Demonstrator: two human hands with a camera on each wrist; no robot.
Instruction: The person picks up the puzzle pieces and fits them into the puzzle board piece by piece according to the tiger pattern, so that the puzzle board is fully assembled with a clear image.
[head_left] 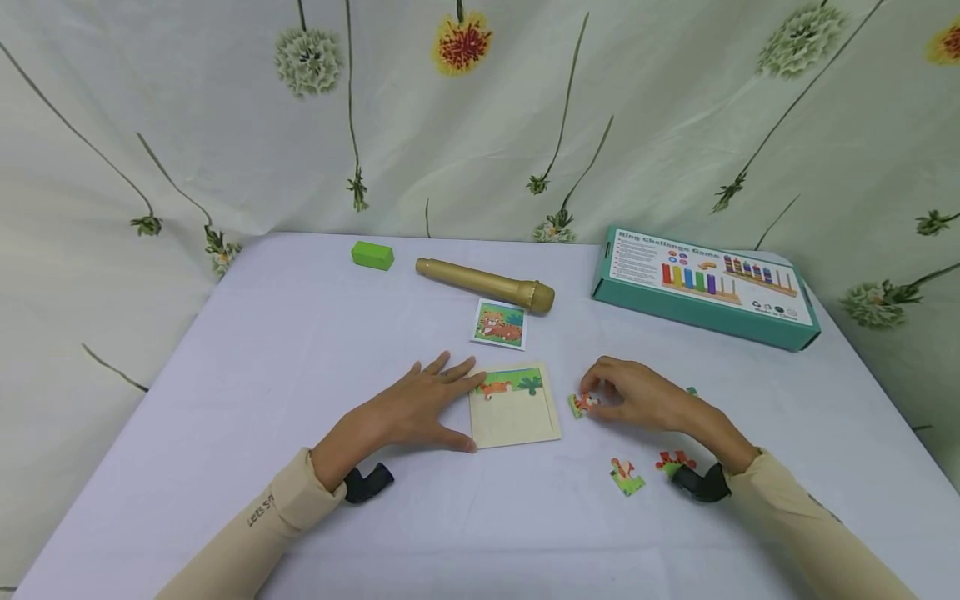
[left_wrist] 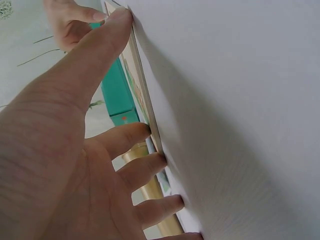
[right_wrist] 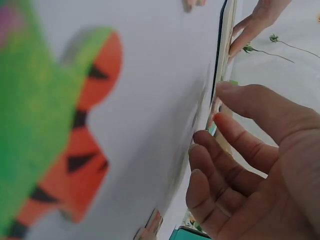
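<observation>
A square wooden puzzle tray (head_left: 516,423) lies in the middle of the table, with tiger-and-plant pieces fitted along its top edge. My left hand (head_left: 420,407) is spread at the tray's left side, thumb and fingertips touching its edge. To the right of the tray, my right hand (head_left: 641,396) pinches a tiger puzzle piece (head_left: 577,407) between thumb and fingers, at the tabletop. Two loose puzzle pieces, a green-and-orange one (head_left: 627,477) and a red-orange one (head_left: 676,460), lie nearer the front. Another piece (head_left: 692,390) is mostly hidden behind the right wrist.
Behind the tray lies a tiger picture card (head_left: 500,325), touching or close to a gold microphone (head_left: 480,280). A green block (head_left: 372,256) sits at the back left. The teal Ring Challenge Game box (head_left: 705,287) occupies the back right, before a flowered cloth (head_left: 480,125).
</observation>
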